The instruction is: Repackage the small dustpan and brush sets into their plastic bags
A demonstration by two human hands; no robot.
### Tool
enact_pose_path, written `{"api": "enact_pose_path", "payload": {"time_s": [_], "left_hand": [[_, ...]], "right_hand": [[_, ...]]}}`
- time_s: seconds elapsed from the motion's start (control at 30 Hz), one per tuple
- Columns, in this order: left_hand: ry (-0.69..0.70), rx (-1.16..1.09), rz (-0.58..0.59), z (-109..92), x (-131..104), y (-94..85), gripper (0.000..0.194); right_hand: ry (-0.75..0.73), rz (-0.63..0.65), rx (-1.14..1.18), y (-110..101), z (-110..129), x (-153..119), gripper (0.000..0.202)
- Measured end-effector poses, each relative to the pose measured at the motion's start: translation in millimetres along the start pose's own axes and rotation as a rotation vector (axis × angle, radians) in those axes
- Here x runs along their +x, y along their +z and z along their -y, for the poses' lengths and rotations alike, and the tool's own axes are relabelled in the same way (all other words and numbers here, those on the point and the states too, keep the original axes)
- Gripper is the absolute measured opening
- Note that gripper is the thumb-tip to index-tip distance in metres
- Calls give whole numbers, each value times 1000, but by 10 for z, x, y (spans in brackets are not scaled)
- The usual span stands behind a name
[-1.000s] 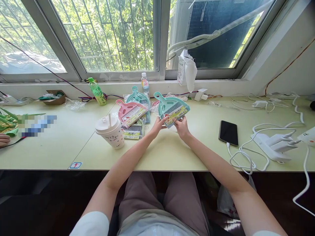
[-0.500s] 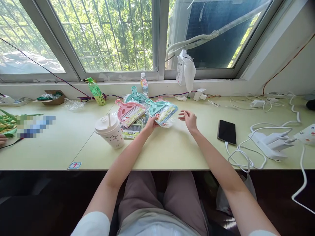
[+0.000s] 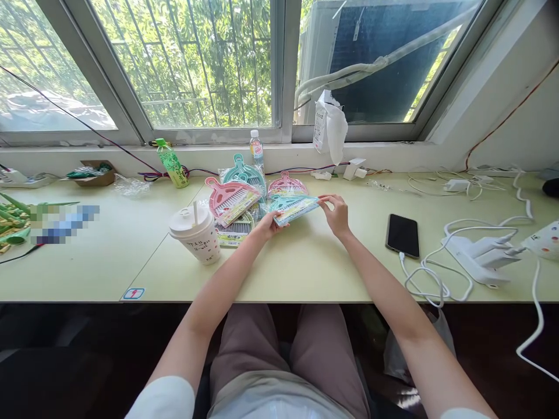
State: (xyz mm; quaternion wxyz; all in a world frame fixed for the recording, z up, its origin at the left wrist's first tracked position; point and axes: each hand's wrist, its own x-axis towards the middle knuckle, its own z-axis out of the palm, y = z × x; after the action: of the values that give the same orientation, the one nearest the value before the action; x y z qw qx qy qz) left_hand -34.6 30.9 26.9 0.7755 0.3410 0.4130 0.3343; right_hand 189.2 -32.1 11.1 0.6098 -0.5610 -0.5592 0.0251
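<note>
A teal dustpan-and-brush set (image 3: 292,208) in a clear wrapper is held low over the table (image 3: 305,262), tipped nearly flat so that mostly its lower edge and paper label show. The left hand (image 3: 265,223) has its grip closed on the near left corner of the packet, thumb on top and fingers beneath, so the packet reaches up and to the right away from that hand. The right hand (image 3: 337,213) meets the packet at its far right corner, fingertips on the edge; its grip looks pinched on the wrapper there, though how firmly cannot be told. The packet thus spans the gap between the two hands, held at both ends. Just behind it a pink set (image 3: 286,185) lies on the table, and to the left lies a heap of more sets: a pink one (image 3: 227,198) on top, a teal one (image 3: 245,170) behind it. A lidded paper cup (image 3: 196,234) with a straw stands just left of the left forearm, near the heap. A black phone (image 3: 402,234) lies face up well to the right of the right hand, a white cable (image 3: 430,279) plugged into its near end. A green bottle (image 3: 172,163) and a small water bottle (image 3: 257,151) stand by the window sill.
</note>
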Motion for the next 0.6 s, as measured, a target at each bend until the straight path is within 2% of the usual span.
{"api": "enact_pose_path", "payload": {"time_s": [0.13, 0.23, 0.37, 0.5, 0.6], "left_hand": [[51, 36, 80, 23, 16, -34, 25], [63, 183, 138, 90, 35, -47, 30], [29, 282, 181, 214, 3, 46, 33], [35, 135, 172, 205, -57, 142, 24], [87, -59, 68, 92, -42, 97, 17]], "right_hand": [[17, -12, -24, 7, -36, -7, 23], [35, -62, -72, 8, -140, 15, 29], [122, -56, -95, -38, -263, 97, 40], [278, 86, 233, -224, -276, 202, 53], [285, 270, 353, -355, -233, 218, 41]]}}
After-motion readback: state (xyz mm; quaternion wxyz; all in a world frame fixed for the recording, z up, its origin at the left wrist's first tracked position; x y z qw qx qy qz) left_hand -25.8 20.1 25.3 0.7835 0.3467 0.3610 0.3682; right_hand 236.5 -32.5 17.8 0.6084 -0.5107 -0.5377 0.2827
